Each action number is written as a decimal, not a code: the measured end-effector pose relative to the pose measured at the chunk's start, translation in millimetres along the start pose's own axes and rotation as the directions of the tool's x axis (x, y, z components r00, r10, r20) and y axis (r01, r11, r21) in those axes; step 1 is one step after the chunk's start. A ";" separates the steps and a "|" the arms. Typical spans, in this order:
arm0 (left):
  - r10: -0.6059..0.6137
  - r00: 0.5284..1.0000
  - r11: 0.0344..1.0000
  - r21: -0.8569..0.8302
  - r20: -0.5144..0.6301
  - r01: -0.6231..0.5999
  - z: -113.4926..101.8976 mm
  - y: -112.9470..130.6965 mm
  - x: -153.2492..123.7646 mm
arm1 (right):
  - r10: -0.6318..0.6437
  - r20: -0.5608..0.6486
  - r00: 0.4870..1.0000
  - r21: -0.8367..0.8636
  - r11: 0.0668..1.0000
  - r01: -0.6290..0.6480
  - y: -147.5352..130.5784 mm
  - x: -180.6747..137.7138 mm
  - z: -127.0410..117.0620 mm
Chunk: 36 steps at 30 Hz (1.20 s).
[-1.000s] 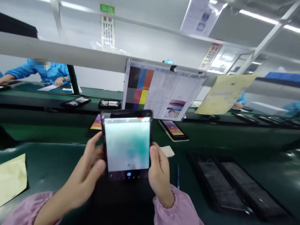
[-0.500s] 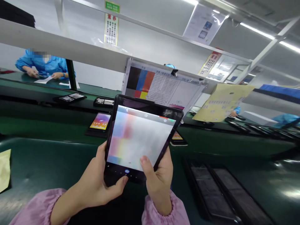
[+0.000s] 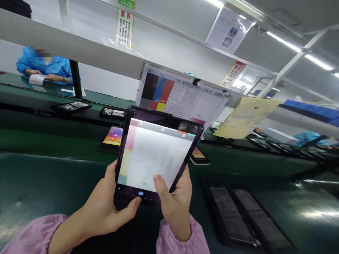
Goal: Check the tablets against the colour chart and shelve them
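A black tablet (image 3: 156,151) is held upright and slightly tilted between my two hands, its lit screen showing a blurred camera picture. My left hand (image 3: 111,204) grips its lower left corner, thumb lying on the bottom edge near a round blue button. On the lower right edge, my right hand (image 3: 176,197) is closed round the tablet, with the thumb over the screen. The fingers behind the tablet are hidden. Directly beyond it hangs a test chart (image 3: 182,95) with colour blocks and lines of print, partly covered by the tablet.
Two dark tablets (image 3: 233,211) lie at the right on the green bench (image 3: 47,187). Lit devices, one a phone (image 3: 113,135), stand behind my tablet. A yellow sheet (image 3: 243,118) hangs at the right. Across the bench, a person in blue (image 3: 47,67) handles a white paper (image 3: 37,79).
The blurred colours on the tablet's screen have shrunk to a strip at its left edge. My hands and the tablet sit slightly further left in view. The person opposite has shifted the paper.
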<state>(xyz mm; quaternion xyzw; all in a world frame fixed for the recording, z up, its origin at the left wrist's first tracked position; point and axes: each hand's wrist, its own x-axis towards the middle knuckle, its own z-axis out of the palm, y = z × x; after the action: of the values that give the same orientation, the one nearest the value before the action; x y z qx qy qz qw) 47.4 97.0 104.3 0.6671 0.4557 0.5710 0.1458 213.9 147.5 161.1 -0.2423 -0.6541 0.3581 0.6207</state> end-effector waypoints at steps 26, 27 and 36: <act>0.003 1.000 0.999 -0.033 -0.015 -0.003 3.2 2.2 1.2 | -0.034 0.021 0.999 -0.006 0.999 0.034 1.8 0.3 -1.2; -0.001 1.000 1.000 -0.030 -0.015 0.001 3.0 2.4 1.4 | -0.022 0.015 1.000 -0.006 1.000 0.022 0.8 -0.1 -0.5; -0.027 0.999 1.000 0.011 -0.041 0.028 5.8 0.9 0.6 | -0.011 0.020 1.000 -0.047 0.999 0.011 1.7 0.6 -3.0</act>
<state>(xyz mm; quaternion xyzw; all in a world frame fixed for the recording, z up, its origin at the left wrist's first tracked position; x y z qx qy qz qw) 53.0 98.9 103.6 0.6498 0.4709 0.5798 0.1406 216.6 149.5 160.1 -0.2497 -0.6699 0.3415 0.6102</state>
